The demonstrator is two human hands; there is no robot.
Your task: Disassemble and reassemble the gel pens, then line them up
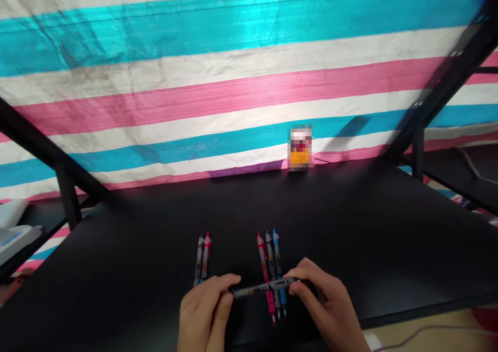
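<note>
"What's framing the left?"

"A black frame bar (39, 142) is slanting down toward the back left of the black tabletop (136, 233). The surface is stretching from there to two pens (203, 258), which are lying side by side, their lower ends running behind the left hand (202, 310)."

"And that hand?"

"It's pinching the left end of a grey pen (254, 290), which is crossing in view over three pens (272, 269). I can't tell whether it's touching them. They're lying close together, pointing toward the near edge."

"What's standing behind?"

"A pixelated item (299, 157), at the back edge, well apart from the hands."

"And the right hand (329, 300)?"

"It's gripping the pen's other end, the hands sitting apart. Beyond it, the tabletop is running well outward to its right edge."
</note>
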